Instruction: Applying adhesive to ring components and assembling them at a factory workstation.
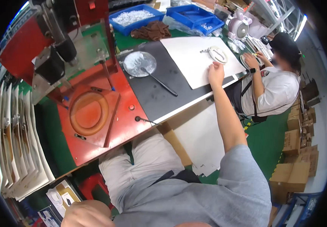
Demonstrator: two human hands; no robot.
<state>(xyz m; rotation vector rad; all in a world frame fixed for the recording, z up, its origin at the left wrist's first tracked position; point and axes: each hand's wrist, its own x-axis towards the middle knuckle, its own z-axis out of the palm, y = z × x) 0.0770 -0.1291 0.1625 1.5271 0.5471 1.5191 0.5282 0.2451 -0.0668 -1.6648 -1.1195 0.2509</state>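
We are reaching out with our right hand [216,72] toward two o'clock, across the white sheet [193,60] lying on the black mat [159,94] of the desk [186,107]. The step in hand looks like a pick-up of the white ring part [218,55], which lies on the sheet just beyond the hand, at about one o'clock from it — near, but not yet touched as far as we can see. The fingers are loosely curled with their tips resting on the sheet, and they hold nothing. The next move, as we judge it, calls for a short stretch forward and a light pinch on the ring's rim, since it lies flat and thin. Our left hand [88,213] sits low at six o'clock by our lap; only its back shows, so we cannot tell how far its fingers are open or whether they hold anything. At eleven o'clock stands the red press fixture [95,113] with its round orange seat, and between it and the sheet a clear dish [139,63] with a black tool [159,81] laid in it. A co-worker [273,83] sits at three o'clock, hands on another ring.
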